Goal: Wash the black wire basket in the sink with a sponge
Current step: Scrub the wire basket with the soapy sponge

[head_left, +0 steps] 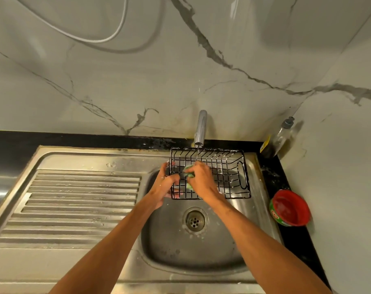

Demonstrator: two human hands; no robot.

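We see the right hand (201, 181) with its fingers curled tight round a green sponge (188, 174), pressing it against the wires of the black wire basket (227, 172). The left hand (162, 187) grips the basket's left end, fingers hooked through the wires. The basket sits at the far side of the sink (180, 251), directly under the tap (200, 128), which drops a thin stream onto it. A red tub (290, 207) stands on the counter to the right. Both forearms reach forward over the basin, converging at the basket.
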